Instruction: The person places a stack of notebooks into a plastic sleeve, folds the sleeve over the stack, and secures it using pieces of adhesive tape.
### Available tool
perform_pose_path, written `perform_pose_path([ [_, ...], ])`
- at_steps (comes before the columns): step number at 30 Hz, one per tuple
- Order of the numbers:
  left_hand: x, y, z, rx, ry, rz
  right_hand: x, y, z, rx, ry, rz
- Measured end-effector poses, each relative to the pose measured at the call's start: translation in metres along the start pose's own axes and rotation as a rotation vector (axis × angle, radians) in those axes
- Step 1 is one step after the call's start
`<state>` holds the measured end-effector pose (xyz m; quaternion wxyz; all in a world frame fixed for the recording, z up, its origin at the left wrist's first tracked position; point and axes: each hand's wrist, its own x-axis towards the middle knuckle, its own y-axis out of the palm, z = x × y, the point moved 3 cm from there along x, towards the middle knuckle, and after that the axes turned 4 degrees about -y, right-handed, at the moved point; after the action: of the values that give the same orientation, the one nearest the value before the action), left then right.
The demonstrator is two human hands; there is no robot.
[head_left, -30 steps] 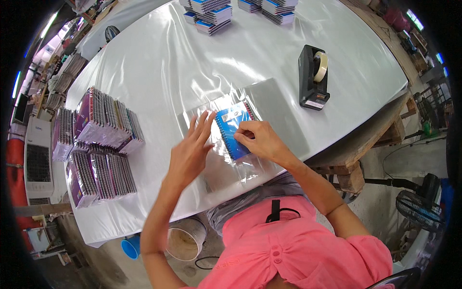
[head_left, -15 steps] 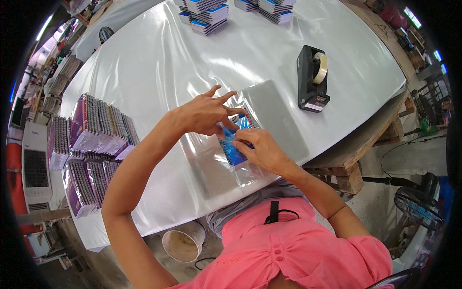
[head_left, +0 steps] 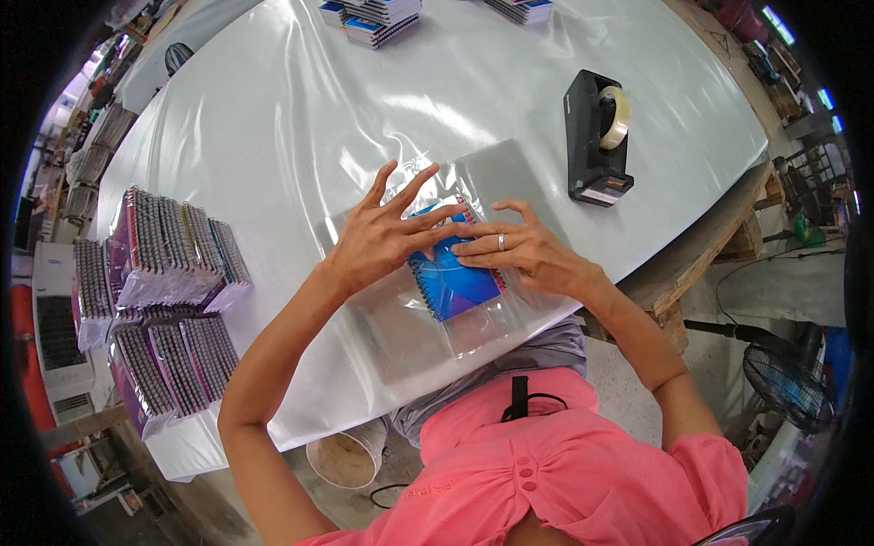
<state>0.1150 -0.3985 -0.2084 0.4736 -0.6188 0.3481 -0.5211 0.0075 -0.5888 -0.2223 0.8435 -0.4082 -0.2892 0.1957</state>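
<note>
A small blue spiral notebook (head_left: 452, 287) lies tilted on the table in front of me, inside or under clear plastic film. My left hand (head_left: 387, 235) rests over its upper left part with fingers spread, the lower ones touching the cover. From the right, my right hand (head_left: 521, 247) lays its outstretched fingers on the notebook near the left fingertips; a ring shows on one finger. Neither hand grips anything. Beneath the notebook, flat clear plastic sleeves (head_left: 397, 344) spread out, reaching beyond it at the upper right and lower left.
A black tape dispenser (head_left: 583, 150) stands at the right on the white-covered table (head_left: 246, 109). Wrapped spiral notebooks (head_left: 168, 241) are stacked on the left, and more notebooks (head_left: 382, 20) at the far edge. A bucket (head_left: 346, 455) sits below; a fan (head_left: 785, 382) stands right.
My right hand has gone from a pinch on the notebook to fingers stretched flat. More of the blue cover shows now. My left hand's fingers remain spread, and the whole view has shifted slightly.
</note>
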Motion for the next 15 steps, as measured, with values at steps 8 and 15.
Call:
perform_pose_path([
  [8, 0.004, 0.012, -0.003, -0.085, -0.071, -0.058, 0.013, -0.009, -0.004, 0.021, 0.002, 0.156],
  [15, 0.005, 0.016, -0.006, -0.055, -0.189, -0.025, 0.010, -0.004, -0.004, 0.029, -0.014, 0.137],
])
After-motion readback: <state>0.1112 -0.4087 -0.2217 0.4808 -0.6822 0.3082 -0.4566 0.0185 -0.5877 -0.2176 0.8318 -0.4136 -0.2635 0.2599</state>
